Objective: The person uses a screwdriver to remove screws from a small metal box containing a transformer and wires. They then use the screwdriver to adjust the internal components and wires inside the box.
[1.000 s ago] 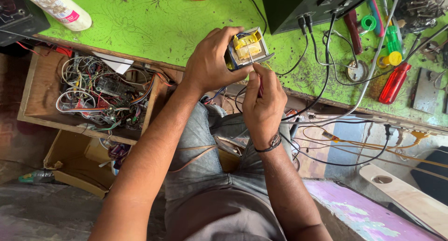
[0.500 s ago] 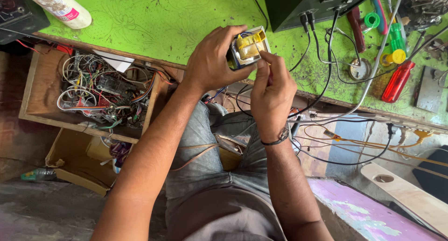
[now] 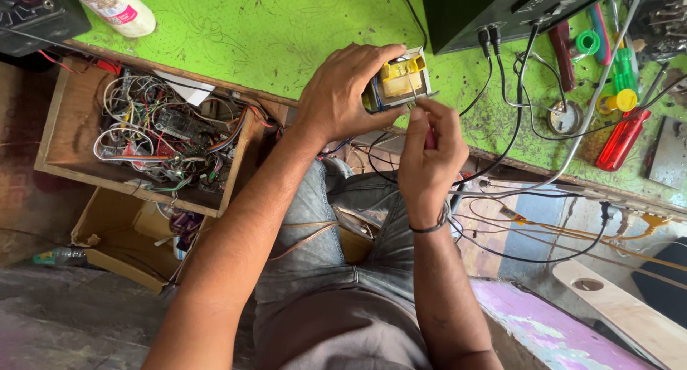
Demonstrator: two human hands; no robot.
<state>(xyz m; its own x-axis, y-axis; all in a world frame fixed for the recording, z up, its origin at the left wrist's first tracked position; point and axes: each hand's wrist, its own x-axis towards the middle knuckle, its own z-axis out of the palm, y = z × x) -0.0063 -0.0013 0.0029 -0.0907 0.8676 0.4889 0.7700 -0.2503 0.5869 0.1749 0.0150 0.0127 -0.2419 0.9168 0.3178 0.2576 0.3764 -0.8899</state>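
Closest to the camera, the right hand (image 3: 427, 155) pinches a small red-handled tool (image 3: 431, 138) just below the transformer (image 3: 399, 80), which the left hand (image 3: 348, 91) grips by its side over the green workbench (image 3: 272, 33). Beyond the transformer, black leads (image 3: 501, 91) run to a dark box (image 3: 494, 5); left of it, an open drawer (image 3: 71, 127) holds tangled wires.

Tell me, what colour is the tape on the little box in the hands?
Yellow. The tape wraps the small transformer, seen best in the head view.

Head cam, looks steeply down, close on hands; single view.
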